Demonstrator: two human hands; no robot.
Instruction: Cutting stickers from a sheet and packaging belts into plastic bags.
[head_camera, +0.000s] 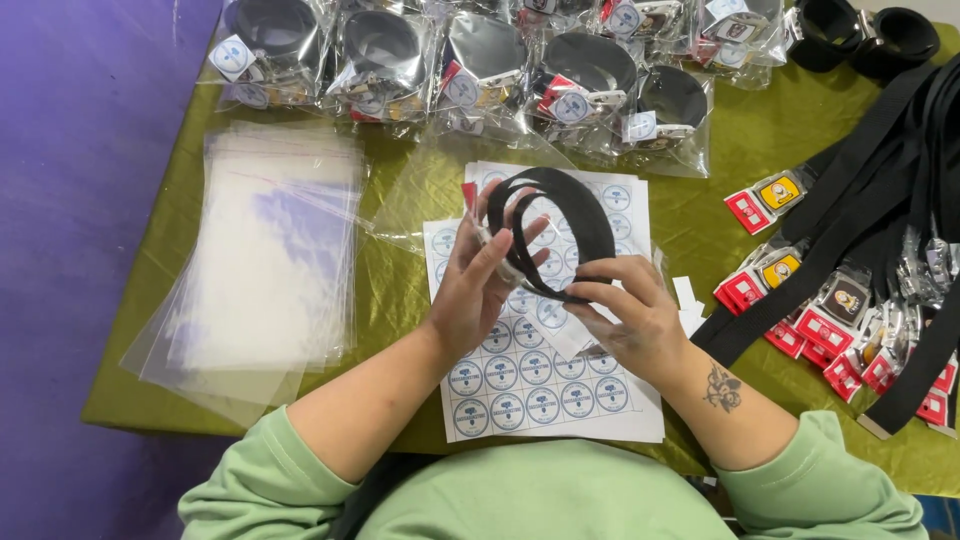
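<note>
I hold a black belt (560, 215) rolled into a loose coil above the middle of the table. My left hand (480, 285) grips the coil's left side, where the buckle end sits under my fingers. My right hand (625, 315) pinches the coil's lower right edge. Below the coil lie sheets of round blue-and-white stickers (530, 385).
A stack of clear plastic bags (265, 250) lies at the left. Bagged coiled belts (480, 65) line the far edge. Unrolled black belts with red tags (850, 290) spread at the right. The olive tablecloth (700, 215) ends near my body; the floor is purple.
</note>
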